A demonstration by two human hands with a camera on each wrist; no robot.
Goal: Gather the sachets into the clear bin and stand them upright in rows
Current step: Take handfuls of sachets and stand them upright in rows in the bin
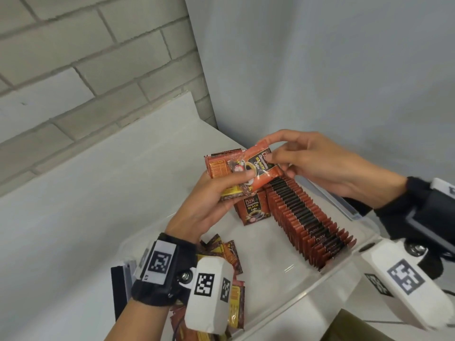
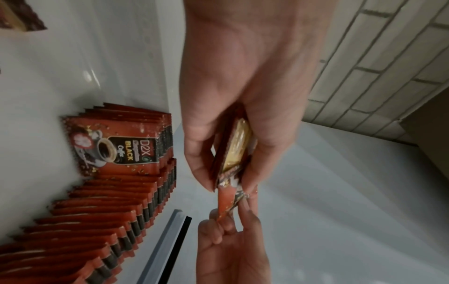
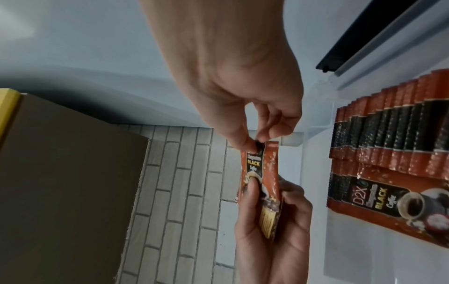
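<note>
Left hand (image 1: 209, 200) grips a small stack of coffee sachets (image 1: 231, 168) above the clear bin (image 1: 290, 289), thumb clamped across the top one. Right hand (image 1: 317, 166) pinches the upper edge of the top sachet (image 1: 258, 166) between thumb and forefinger. In the bin, a long row of upright sachets (image 1: 310, 222) runs from 12 toward 4 o'clock. Loose sachets (image 1: 229, 254) lie at 8 o'clock.

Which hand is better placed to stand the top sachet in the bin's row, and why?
Right. The right hand already pinches the top sachet above the row, while the left hand grips the remaining stack.
</note>
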